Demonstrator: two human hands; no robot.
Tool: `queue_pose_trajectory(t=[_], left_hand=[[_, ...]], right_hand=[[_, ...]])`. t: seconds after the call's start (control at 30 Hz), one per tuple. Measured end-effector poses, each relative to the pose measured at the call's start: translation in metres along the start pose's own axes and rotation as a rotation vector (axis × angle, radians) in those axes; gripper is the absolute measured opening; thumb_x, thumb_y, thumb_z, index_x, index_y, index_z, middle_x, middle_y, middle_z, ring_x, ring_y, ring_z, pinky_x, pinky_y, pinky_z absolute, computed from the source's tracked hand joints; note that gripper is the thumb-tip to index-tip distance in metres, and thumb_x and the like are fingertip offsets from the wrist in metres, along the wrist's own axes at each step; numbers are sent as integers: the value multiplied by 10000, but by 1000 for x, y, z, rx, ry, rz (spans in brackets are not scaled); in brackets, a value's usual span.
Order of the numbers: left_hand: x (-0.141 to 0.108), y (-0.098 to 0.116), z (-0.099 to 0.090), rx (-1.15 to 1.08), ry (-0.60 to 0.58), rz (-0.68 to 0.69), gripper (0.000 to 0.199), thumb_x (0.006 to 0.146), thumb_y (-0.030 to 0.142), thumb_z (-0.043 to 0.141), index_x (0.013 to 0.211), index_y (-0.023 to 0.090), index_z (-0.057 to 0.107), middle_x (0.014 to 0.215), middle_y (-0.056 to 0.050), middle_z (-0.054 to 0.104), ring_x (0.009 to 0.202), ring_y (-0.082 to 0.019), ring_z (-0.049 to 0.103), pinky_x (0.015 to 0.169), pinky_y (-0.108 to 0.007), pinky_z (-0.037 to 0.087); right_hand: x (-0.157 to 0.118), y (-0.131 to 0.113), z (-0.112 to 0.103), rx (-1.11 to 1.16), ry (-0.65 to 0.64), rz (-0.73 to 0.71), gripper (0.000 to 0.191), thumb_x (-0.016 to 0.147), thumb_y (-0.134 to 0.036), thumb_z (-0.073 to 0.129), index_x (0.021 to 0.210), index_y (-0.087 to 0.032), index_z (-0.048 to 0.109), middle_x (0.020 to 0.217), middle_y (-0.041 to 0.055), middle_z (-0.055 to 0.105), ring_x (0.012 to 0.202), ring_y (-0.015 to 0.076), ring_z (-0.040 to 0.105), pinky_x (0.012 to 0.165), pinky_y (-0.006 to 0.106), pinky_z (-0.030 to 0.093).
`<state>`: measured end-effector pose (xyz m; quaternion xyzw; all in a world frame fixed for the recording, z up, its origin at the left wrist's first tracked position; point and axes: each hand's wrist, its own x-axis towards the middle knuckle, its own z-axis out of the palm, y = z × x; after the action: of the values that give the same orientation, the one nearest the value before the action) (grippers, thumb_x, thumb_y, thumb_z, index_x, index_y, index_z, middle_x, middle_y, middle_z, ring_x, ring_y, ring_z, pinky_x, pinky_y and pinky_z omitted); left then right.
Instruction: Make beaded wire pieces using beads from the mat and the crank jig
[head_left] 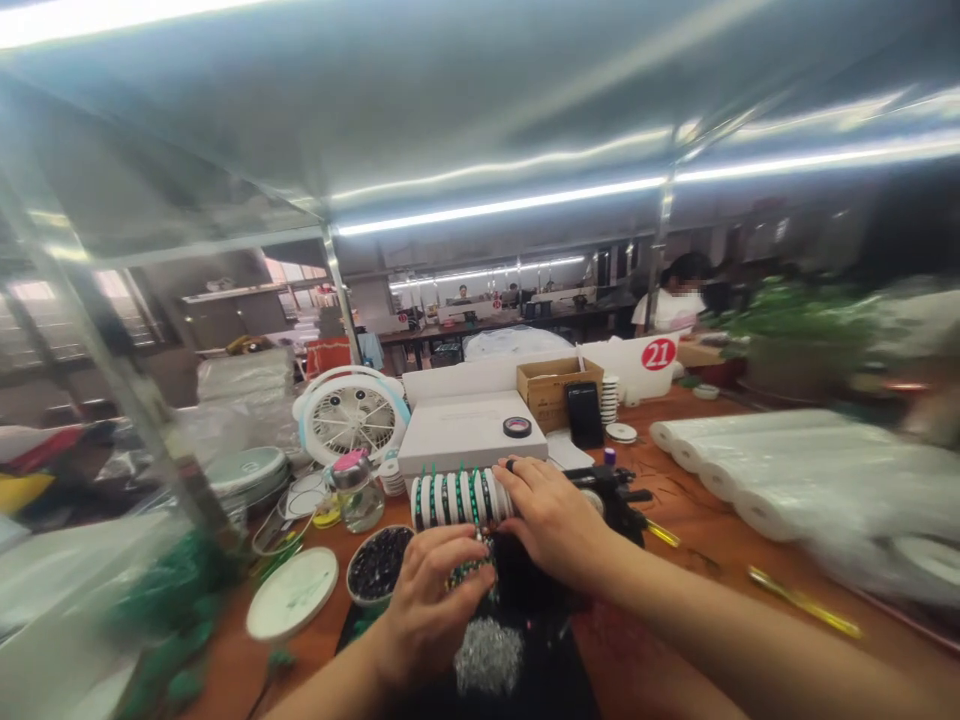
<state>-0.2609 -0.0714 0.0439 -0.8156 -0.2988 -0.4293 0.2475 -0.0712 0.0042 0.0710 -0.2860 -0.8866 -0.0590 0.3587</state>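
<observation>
A row of white spools (454, 500) wound with green and dark beaded strands lies sideways in front of me. My right hand (551, 515) curls over the right end of this row, a dark ring on one finger. Just below the spools, my left hand (435, 590) has its thumb and forefinger bent close together at a green beaded strand (490, 585) that hangs from the row. Exactly how the fingertips meet the strand is hard to see. Beneath them, a heap of clear, shiny small pieces (489, 655) rests on a black mat (562, 670).
A bowl of dark beads (380, 563), a white lid (292, 595) and a glass jar (360, 495) stand left. Behind are a fan (352, 415), a white box (469, 425) and a phone (584, 414). Plastic-wrapped rolls (765, 470) lie right. A person (671, 305) sits farther back.
</observation>
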Motion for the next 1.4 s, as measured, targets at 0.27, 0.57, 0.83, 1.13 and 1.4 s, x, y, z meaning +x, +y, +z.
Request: queue_pose_trajectory(t=[0.27,0.57,0.83,1.13,1.4], left_hand=[[5,-26,3,124,-98,35,305,798,18,452,1005,191,595,1105,-108,559,1128,-252,489,908,-414,462],[62,-30,-2,-118,-313,-518,139,850,165,487,894,201,614,894,-33,677,852,-174,614,777,-307,473],[85,-43,-5,-235,-473,-729,68,744,188,590,767,198,654,769,0,669,751,-162,602,683,-274,446],[80,-44,-3,-265,-462,-705,74,749,196,574,764,196,647,767,-2,668,755,-163,594,687,-280,442],[79,-42,-3,-263,-454,-710,79,745,202,573,762,203,651,760,6,668,749,-163,592,683,-278,441]], right_hand=[[49,42,-14,373,-544,88,400,887,-430,415,1062,-148,639,1031,111,661,926,239,595,822,346,447],[12,-10,-14,188,-93,68,259,908,-292,415,889,-146,628,865,87,619,821,191,560,747,292,403],[-39,-44,69,52,-613,137,208,806,-70,441,833,-154,630,880,72,619,766,171,598,604,231,385],[-25,-36,88,-19,-631,200,271,744,1,411,857,-121,626,916,111,632,847,194,601,678,236,432],[-24,-38,101,-75,-656,184,240,765,-23,422,845,-118,627,921,104,639,779,181,620,659,233,455]])
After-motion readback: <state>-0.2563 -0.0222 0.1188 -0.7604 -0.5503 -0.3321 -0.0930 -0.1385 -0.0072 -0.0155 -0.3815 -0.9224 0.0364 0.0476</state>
